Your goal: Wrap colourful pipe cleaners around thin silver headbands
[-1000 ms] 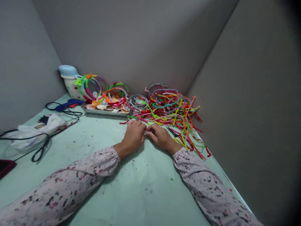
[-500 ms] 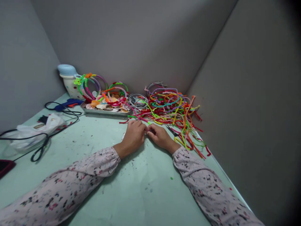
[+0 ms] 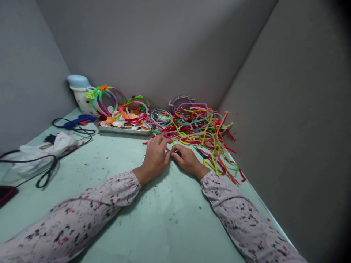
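My left hand [image 3: 156, 156] is over the table, its index finger and thumb apart around a short stretch of pink pipe cleaner [image 3: 167, 148]. Right beside it, my right hand [image 3: 187, 157] is closed in a pinch on that pipe cleaner; the fingertips hide most of the grip. Just beyond my hands lies a tangled pile of pipe cleaners [image 3: 197, 122] in many colours. Scissors [image 3: 204, 155] with dark blades lie to the right of my right hand, partly under loose strands.
A metal tray [image 3: 126, 130] of shells stands at the back, with pipe-cleaner-wrapped hoops [image 3: 105, 100] on it. Coiled grey wire [image 3: 161, 117] sits beside it. Leftward are a blue-lidded bottle [image 3: 82, 95], a blue glue gun [image 3: 78, 121], a black cord [image 3: 56, 160] and a plastic bag [image 3: 41, 151].
My left hand's fingers have loosened and spread from their pinch, with the index finger lifted. My right hand has stayed almost in place.
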`<move>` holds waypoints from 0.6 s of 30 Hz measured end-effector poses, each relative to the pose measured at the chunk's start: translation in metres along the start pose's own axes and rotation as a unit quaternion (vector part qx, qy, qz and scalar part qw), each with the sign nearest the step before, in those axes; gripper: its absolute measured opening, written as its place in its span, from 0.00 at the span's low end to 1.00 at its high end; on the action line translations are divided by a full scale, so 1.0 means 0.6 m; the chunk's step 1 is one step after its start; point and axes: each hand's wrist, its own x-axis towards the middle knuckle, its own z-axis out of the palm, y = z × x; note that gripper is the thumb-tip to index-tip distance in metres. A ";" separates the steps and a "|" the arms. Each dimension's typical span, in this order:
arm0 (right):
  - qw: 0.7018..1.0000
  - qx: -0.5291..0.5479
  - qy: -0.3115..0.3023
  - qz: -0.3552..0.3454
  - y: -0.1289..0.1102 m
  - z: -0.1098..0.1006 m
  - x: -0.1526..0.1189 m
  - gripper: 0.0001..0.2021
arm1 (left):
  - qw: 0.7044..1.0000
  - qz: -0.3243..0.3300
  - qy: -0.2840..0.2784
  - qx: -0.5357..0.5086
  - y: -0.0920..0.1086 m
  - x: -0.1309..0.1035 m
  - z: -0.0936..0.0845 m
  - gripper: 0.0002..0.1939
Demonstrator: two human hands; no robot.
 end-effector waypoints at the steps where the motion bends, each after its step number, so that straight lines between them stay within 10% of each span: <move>1: 1.000 0.002 0.004 0.002 -0.001 0.000 0.000 0.03 | 1.000 -0.007 0.022 -0.007 0.002 0.000 -0.002 0.16; 8: 0.998 0.032 0.041 0.044 -0.001 -0.003 0.000 0.04 | 0.983 -0.090 0.128 -0.094 -0.002 0.000 0.002 0.14; 18: 0.991 0.098 0.044 0.074 -0.001 0.003 -0.002 0.06 | 0.975 -0.056 -0.085 -0.200 -0.006 0.001 0.008 0.09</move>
